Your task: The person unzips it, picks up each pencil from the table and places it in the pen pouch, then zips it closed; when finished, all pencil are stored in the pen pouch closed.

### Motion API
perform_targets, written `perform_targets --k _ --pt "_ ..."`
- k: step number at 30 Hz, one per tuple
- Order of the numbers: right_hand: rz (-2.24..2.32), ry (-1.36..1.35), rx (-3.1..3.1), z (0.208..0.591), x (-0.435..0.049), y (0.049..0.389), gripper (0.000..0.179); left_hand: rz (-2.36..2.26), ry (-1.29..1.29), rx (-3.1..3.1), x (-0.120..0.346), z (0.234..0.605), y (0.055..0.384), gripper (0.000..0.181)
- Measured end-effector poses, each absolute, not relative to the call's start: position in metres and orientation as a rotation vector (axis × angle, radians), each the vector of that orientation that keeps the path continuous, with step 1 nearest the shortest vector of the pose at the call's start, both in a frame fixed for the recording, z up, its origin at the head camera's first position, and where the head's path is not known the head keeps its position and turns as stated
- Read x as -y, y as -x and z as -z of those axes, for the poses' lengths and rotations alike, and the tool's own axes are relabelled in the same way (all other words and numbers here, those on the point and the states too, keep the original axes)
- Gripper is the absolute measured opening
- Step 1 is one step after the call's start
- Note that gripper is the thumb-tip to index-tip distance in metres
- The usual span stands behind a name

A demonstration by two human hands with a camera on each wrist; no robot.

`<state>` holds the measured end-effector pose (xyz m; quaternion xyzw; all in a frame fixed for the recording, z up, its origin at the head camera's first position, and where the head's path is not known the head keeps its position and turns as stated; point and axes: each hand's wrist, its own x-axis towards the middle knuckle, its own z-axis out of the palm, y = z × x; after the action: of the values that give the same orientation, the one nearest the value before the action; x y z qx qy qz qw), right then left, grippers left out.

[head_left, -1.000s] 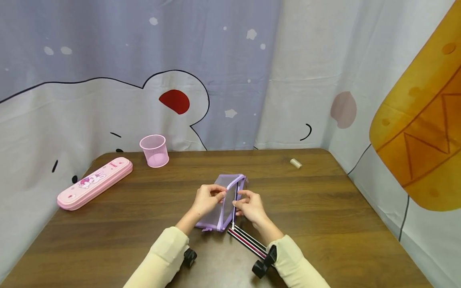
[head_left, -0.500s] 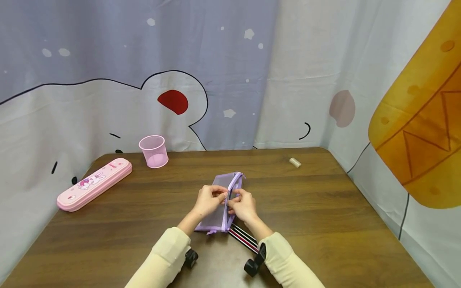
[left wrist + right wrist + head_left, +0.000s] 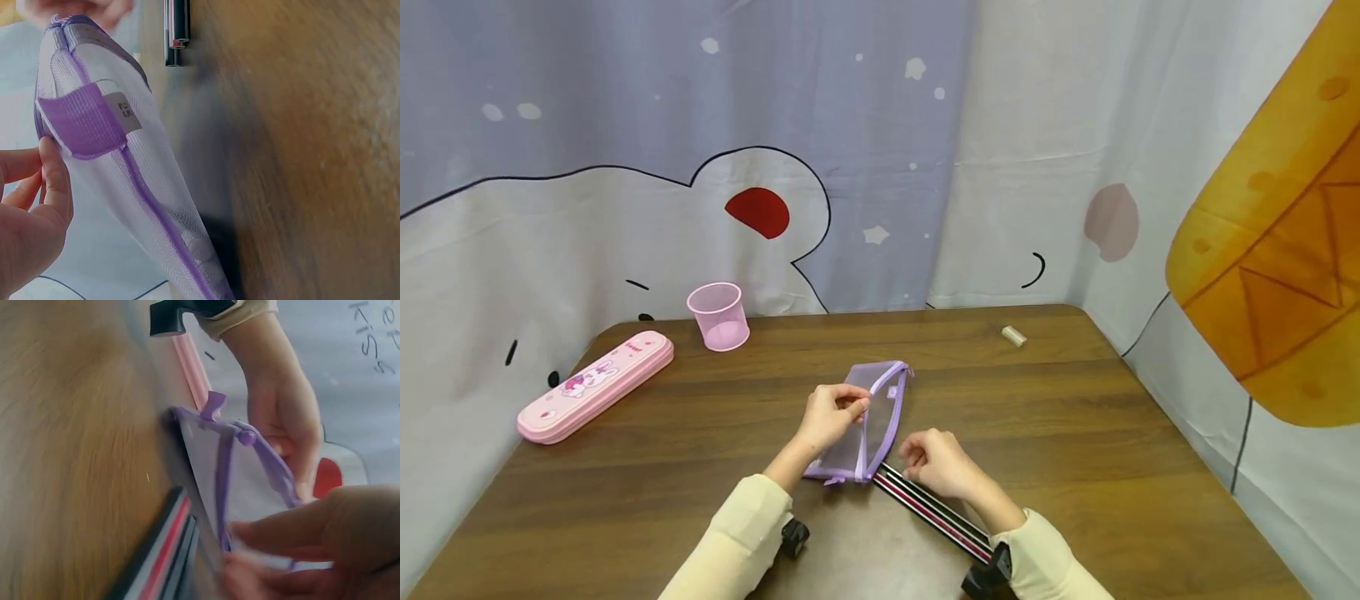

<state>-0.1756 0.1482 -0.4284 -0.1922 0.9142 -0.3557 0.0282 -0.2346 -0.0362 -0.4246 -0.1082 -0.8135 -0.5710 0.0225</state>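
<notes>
A purple mesh zip pouch (image 3: 842,450) lies in the middle of the table with its long zipped side parted. My left hand (image 3: 831,417) pinches the near lip of that opening between thumb and fingertips. The left wrist view shows the pouch's purple end tab (image 3: 84,119) close above my left fingers (image 3: 56,181). My right hand (image 3: 943,462) hovers just right of the pouch, fingers bent and nothing seen between them. Below it, several striped pencils (image 3: 925,510) in black, white and dark red lie side by side, their far ends by the pouch's lower corner.
A pink pencil box (image 3: 597,387) with a rabbit picture rests at the table's left edge. Behind it stands a pink see-through cup (image 3: 722,321). A small pale eraser-like block (image 3: 1013,336) lies at the back right. A printed curtain (image 3: 880,167) hangs behind the table.
My right hand first moved left against the pouch lip, then let go and drew back right and towards me. The pouch opening now gapes wider. My left hand kept its hold.
</notes>
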Motion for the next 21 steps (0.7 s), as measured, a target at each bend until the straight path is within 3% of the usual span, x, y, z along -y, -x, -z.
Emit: perform_targets --k 7,21 --pt "0.52 0.665 -2.812 0.417 -0.175 0.147 0.026 1.753 0.339 2.516 0.036 0.428 0.234 0.009" --pt "0.793 0.759 -2.614 0.43 -0.196 0.152 0.03 1.759 0.333 2.526 0.036 0.428 0.233 0.011"
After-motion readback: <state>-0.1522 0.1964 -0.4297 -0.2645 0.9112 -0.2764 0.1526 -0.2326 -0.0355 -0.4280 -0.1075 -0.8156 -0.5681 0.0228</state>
